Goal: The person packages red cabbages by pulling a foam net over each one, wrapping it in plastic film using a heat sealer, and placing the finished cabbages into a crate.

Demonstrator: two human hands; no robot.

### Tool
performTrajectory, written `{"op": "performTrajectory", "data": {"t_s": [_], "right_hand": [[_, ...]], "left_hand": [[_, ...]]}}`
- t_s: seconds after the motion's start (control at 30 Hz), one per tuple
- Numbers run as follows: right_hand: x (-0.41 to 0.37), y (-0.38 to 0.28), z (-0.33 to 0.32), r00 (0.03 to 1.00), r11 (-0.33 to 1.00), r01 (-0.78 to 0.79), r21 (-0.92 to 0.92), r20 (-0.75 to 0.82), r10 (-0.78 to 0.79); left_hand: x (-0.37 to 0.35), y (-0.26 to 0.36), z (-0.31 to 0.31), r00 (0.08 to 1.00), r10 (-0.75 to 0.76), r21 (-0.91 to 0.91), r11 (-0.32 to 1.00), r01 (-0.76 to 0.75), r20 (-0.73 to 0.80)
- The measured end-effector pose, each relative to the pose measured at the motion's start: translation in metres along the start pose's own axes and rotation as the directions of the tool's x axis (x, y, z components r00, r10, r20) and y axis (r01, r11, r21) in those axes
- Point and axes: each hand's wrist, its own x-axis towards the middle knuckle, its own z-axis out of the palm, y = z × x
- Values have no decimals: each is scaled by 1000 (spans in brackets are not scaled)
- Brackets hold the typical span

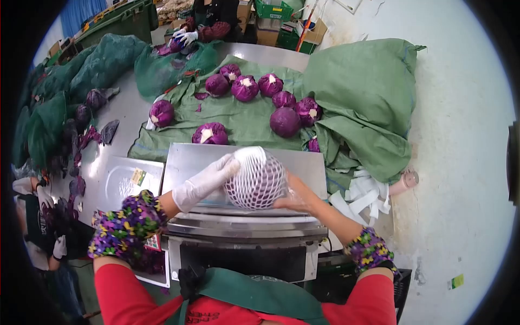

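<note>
A red cabbage [266, 187] sits inside a white foam net sleeve [250, 157], held up in front of me over a metal machine top [189, 162]. My left hand [208, 181], in a white glove, pinches the gathered upper left edge of the sleeve. From the right, my right hand [297, 194] is closed round the lower side of the netted cabbage; clear plastic film shows by that wrist, and some of its fingers are hidden. Beyond the machine, bare red cabbages [285, 122] rest on a green woven sheet [233, 122].
A full green sack [360, 81] lies at the right, with loose white foam sleeves [364, 196] below it. Green net bags [108, 62] and torn purple leaves [76, 187] cover the left table. A co-worker's gloved hands [187, 37] handle cabbage across the table. Another person [43, 216] works at the left.
</note>
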Motion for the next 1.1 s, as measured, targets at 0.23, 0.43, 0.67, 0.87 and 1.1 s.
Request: {"op": "performTrajectory", "data": {"t_s": [0.23,0.43,0.67,0.87,1.1], "right_hand": [[-125,-95,58,919,698,-385,604,323,228],[-181,-64,115,856,633,-507,586,430,288],[-227,-32,157,823,419,-568,708,490,287],[-264,-71,157,783,423,-339,841,3,622],[-299,-34,136,531,31,-288,957,132,837]], "left_hand": [[-112,-30,86,821,-500,-411,711,570,275],[-139,-104,109,795,-576,-353,715,603,191],[-205,-116,110,946,-325,-107,941,322,-13],[-254,-135,108,875,64,331,937,113,-480],[-224,-133,155,425,-484,-534,846,1,-765]]}}
